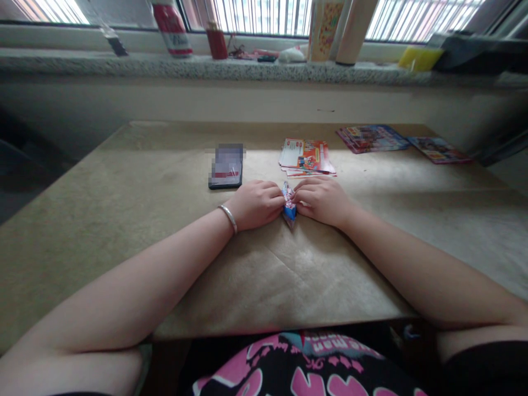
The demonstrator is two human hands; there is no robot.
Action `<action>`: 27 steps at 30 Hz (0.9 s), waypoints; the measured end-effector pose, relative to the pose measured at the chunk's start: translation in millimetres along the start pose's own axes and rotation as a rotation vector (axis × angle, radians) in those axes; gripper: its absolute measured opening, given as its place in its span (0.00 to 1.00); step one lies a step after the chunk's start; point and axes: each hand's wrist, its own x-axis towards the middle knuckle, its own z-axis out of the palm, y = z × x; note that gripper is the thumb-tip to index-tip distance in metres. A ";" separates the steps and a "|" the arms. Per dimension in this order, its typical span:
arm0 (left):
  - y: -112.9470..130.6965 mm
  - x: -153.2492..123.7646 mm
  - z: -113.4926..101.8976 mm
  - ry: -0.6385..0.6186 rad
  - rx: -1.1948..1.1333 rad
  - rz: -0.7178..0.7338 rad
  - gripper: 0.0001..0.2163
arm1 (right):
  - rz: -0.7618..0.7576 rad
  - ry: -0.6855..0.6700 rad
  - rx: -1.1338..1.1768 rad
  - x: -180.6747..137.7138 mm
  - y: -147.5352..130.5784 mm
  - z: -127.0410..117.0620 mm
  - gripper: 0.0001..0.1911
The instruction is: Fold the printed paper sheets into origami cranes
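Between my two hands, low over the table, is a small piece of folded printed paper (290, 211), blue, white and pink, pointed at its far and near ends. My left hand (260, 204), with a silver bangle at the wrist, pinches its left side. From the other side, the fingers of my right hand (320, 200) close on the paper's right edge. My fingertips partly cover the paper. Just beyond my left hand lies a phone (226, 166), its screen blurred. A stack of orange and white printed cards (307, 156) lies beyond my right hand.
Farther back to the right are a pile of colourful printed cards (373, 138) and another small pile (439, 149). The windowsill (256, 70) behind the table (124, 220) holds a red and white bottle (173, 33), a red jar (216, 41), a tall tumbler (355, 33) and a yellow item (419, 58).
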 end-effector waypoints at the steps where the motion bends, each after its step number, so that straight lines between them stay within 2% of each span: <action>1: 0.7 -0.2 0.4 -0.005 -0.007 -0.013 0.11 | 0.025 0.008 0.022 -0.1 0.2 1.3 0.08; 11: 6.8 2.2 3.9 0.015 0.066 -0.062 0.09 | 0.101 0.020 0.126 -0.6 -0.5 5.0 0.07; 19: 5.4 4.0 8.0 0.056 0.116 -0.015 0.09 | 0.025 -0.023 -0.043 1.1 -7.4 -1.3 0.10; 27: 5.2 4.3 4.4 0.064 0.076 -0.041 0.10 | 0.085 -0.052 -0.092 1.7 -11.4 -2.1 0.11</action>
